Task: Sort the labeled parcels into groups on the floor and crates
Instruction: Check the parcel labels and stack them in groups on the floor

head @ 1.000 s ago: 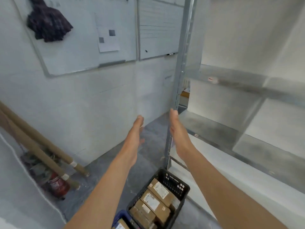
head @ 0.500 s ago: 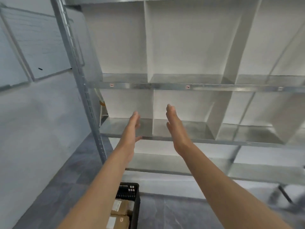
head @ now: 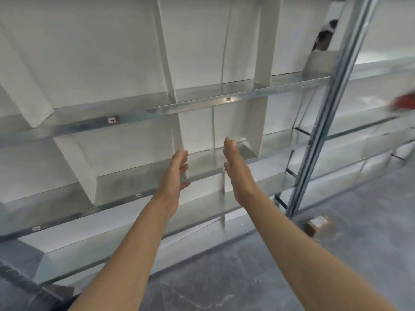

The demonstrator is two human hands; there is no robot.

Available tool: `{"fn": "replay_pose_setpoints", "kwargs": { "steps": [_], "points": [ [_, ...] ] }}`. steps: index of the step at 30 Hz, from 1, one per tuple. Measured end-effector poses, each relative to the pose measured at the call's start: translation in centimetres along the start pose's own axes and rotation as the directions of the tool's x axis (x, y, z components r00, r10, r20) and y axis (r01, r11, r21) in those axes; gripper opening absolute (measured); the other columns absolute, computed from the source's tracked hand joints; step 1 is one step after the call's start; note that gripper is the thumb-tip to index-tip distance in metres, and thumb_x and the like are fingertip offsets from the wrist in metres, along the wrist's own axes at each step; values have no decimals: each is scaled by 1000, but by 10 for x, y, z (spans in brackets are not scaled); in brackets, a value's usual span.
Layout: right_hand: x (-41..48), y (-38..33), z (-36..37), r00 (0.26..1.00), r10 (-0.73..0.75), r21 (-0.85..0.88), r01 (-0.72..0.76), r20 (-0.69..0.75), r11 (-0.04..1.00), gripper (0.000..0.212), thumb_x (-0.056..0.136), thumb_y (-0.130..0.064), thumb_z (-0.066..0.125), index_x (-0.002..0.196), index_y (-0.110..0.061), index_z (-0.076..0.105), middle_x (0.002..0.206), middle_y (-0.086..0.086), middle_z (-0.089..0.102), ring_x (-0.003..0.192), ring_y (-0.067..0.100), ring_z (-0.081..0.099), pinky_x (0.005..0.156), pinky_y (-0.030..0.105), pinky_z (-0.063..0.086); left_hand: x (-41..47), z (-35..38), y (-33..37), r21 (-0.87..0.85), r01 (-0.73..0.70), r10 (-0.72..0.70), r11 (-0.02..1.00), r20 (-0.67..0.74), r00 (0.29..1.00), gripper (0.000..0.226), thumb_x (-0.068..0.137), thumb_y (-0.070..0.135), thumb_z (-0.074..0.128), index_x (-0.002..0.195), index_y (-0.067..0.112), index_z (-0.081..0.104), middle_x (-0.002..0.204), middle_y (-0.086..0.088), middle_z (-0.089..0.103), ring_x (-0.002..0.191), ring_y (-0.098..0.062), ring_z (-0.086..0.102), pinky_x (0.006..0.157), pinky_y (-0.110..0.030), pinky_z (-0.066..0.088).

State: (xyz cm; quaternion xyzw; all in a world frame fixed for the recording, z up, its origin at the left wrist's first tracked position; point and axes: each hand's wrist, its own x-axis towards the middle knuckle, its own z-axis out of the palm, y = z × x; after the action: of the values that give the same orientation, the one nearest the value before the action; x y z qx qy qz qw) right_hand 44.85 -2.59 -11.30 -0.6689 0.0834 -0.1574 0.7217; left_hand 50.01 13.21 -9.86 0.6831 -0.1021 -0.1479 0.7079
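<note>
Hands, left point(head: 176, 173) and right point(head: 238, 173), flat-palmed before galvanized metal shelving point(head: 202, 106).

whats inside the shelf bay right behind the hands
Only its grey metal floor, white back wall and white dividers show; nothing is seen resting in it. The left hand and right hand cover parts of the bay, so those patches cannot be checked.

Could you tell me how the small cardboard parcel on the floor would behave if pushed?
The small parcel looks boxy and flat-bottomed, so it should slide, not roll. Its cardboard probably stays stiff; being small, likely light.
</note>
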Motion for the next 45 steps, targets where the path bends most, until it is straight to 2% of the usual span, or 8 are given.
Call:
{"fn": "replay_pose_setpoints", "kwargs": {
  "steps": [5,9,17,24,31,36,40,45],
  "points": [
    [-5,-3,-114,993,22,-2,-22,-119,1000,104,75,-99,34,163,-43,23,170,-22,20,157,4,18,130,50,14,21,121,-7,34,21,-25,999,149,989,63,100,69,35,150,34,45,155,15,44,137,-7,45,114,-47,39],
    [-19,-3,-192,970,33,14,-30,-242,999,81,96,-82,26,164,-40,19,171,-18,18,158,5,15,131,48,12,31,207,-16,44,30,-41,999,269,962,52,98,72,38,135,39,54,152,15,46,134,-6,47,110,-45,43],
    [-36,0,-312,879,70,50,-52,-471,997,83,92,-84,28,163,-41,24,164,-22,29,151,5,27,128,43,19,58,343,-43,140,60,-121,988,483,867,69,99,71,36,153,30,44,155,12,45,136,-9,46,115,-49,39],
    [-15,29,-402,780,155,122,-101,-607,987,88,89,-90,32,163,-44,21,171,-18,17,157,7,16,129,48,12,111,433,-80,217,104,-220,971,624,750,66,101,68,36,153,28,44,154,12,45,140,-9,43,118,-47,37],
    [57,63,-477,660,222,171,-142,-718,975,74,101,-75,29,164,-38,19,170,-15,22,155,8,23,127,38,18,212,519,-120,279,148,-305,949,690,656,67,101,68,36,156,30,39,159,12,41,138,-8,43,117,-47,37],
    [103,85,-521,580,272,201,-185,-768,962,66,107,-63,23,165,-29,22,147,-23,33,137,-2,33,113,27,25,280,567,-144,338,222,-401,914,679,616,66,101,66,38,155,27,42,158,8,44,138,-11,45,117,-50,37],
    [128,110,-550,517,319,273,-165,-794,948,67,107,-64,23,165,-32,18,168,-13,24,155,9,23,125,35,18,317,600,-163,422,233,-475,876,674,565,66,104,62,35,159,25,35,162,5,39,146,-15,39,118,-49,35],
    [154,150,-595,459,394,343,-194,-796,919,66,108,-62,23,165,-30,18,170,-12,22,156,9,21,126,37,17,357,645,-197,512,235,-550,827,645,531,68,104,63,33,160,25,33,164,4,36,147,-15,38,119,-50,33]
  ]
}}
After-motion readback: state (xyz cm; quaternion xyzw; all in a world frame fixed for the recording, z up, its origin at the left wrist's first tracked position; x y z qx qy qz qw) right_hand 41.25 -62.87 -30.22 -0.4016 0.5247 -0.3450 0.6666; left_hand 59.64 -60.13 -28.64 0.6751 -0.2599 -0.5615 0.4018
